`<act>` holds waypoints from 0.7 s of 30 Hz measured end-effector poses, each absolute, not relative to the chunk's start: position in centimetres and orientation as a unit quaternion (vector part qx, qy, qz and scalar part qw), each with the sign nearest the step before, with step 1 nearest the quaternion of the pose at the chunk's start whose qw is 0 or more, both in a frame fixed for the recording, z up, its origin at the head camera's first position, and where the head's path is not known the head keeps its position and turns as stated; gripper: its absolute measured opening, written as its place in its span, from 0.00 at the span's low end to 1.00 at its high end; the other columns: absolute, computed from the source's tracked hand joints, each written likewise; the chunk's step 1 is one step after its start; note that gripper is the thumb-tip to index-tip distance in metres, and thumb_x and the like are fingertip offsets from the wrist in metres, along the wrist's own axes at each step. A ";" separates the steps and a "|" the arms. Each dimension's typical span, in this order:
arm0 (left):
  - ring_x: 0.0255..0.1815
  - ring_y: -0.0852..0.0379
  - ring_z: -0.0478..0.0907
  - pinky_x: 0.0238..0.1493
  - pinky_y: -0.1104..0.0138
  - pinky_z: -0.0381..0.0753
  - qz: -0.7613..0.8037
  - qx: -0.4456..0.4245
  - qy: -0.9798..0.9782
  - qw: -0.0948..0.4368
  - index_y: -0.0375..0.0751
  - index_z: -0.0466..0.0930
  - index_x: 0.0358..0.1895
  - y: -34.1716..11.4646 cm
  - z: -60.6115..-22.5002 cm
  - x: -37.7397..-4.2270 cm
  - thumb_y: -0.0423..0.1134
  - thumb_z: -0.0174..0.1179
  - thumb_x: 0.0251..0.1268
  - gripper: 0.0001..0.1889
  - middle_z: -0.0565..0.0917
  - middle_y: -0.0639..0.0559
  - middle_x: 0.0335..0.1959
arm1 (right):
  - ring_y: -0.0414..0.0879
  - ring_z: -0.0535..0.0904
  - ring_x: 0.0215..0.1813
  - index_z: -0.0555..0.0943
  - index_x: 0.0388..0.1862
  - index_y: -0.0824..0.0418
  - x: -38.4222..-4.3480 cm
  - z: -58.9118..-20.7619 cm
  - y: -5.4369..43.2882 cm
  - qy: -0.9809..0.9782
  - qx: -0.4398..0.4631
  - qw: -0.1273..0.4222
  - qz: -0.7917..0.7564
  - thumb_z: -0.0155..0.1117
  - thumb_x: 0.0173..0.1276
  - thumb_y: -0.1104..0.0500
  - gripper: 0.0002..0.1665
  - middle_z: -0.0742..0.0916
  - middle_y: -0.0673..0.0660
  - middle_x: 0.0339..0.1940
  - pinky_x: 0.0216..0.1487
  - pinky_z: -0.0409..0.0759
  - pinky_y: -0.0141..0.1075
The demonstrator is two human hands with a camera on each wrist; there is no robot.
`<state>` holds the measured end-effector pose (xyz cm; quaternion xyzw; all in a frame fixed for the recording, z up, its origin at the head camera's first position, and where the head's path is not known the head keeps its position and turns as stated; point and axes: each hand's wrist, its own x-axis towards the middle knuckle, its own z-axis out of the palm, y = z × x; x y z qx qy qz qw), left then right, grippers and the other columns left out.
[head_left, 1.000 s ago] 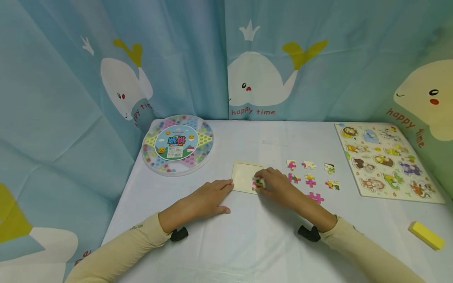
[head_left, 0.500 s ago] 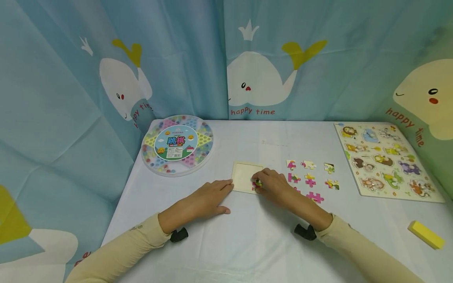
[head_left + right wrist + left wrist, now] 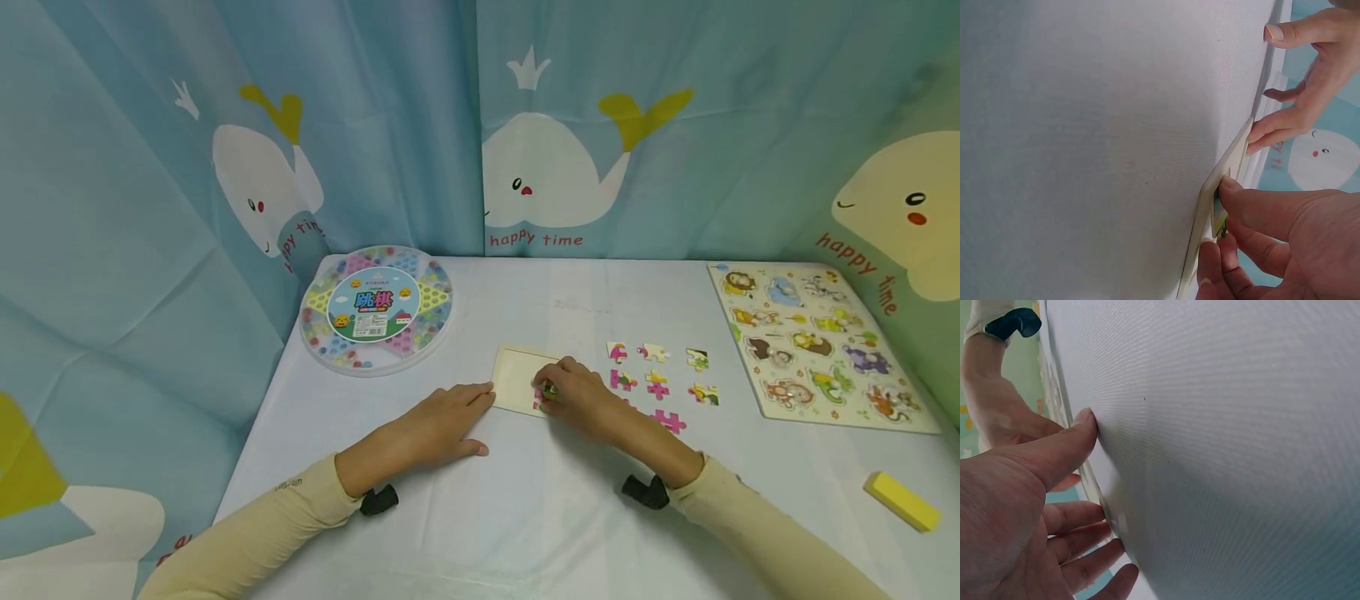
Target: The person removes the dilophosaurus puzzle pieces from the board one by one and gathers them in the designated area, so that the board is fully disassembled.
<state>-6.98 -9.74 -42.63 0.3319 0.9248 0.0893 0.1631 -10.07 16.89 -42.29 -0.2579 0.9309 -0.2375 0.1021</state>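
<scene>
A shallow wooden puzzle tray [image 3: 512, 377] lies on the white table in front of me. My right hand [image 3: 583, 400] is over its right side and pinches a small green and pink jigsaw piece [image 3: 550, 390] between thumb and fingers. In the right wrist view the same jigsaw piece [image 3: 1220, 220] stands tilted against the tray [image 3: 1205, 199], partly covered by the thumb. My left hand [image 3: 444, 423] rests on the table with its fingers extended, fingertips touching the tray's left edge. From the left wrist, the left hand [image 3: 1041, 506] shows thumb and fingers spread.
Several loose jigsaw pieces [image 3: 657, 389] lie right of the tray, some partly behind the right hand. A round Chinese checkers box [image 3: 375, 358] sits at the back left. An animal peg puzzle board [image 3: 825, 350] and a yellow block [image 3: 902, 502] are on the right.
My right hand has shifted slightly left over the tray, and the jigsaw piece in its fingers has changed its tilt. The left hand stays at the tray's edge.
</scene>
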 end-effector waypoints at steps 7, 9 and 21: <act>0.84 0.46 0.60 0.79 0.48 0.67 0.091 0.328 0.925 0.169 0.39 0.61 0.83 -9.7 -42.4 -7.0 0.58 0.64 0.75 0.42 0.60 0.46 0.85 | 0.50 0.82 0.48 0.83 0.49 0.58 -10.1 -42.3 17.1 0.928 -0.239 0.113 -0.261 0.72 0.72 0.65 0.10 0.81 0.58 0.48 0.51 0.82 0.49; 0.84 0.46 0.60 0.79 0.48 0.66 0.092 0.328 0.925 0.169 0.39 0.61 0.83 -9.6 -42.4 -6.9 0.57 0.64 0.75 0.42 0.60 0.46 0.85 | 0.48 0.81 0.45 0.84 0.48 0.56 -10.1 -42.3 17.2 0.927 -0.248 0.102 -0.264 0.73 0.71 0.66 0.10 0.82 0.57 0.45 0.47 0.81 0.44; 0.84 0.45 0.60 0.78 0.48 0.67 0.090 0.332 0.924 0.169 0.39 0.61 0.83 -9.7 -42.3 -6.9 0.57 0.64 0.75 0.42 0.60 0.45 0.85 | 0.46 0.86 0.45 0.83 0.51 0.62 -10.3 -39.2 22.2 0.907 -0.269 0.075 -0.316 0.68 0.73 0.71 0.11 0.89 0.52 0.41 0.48 0.86 0.40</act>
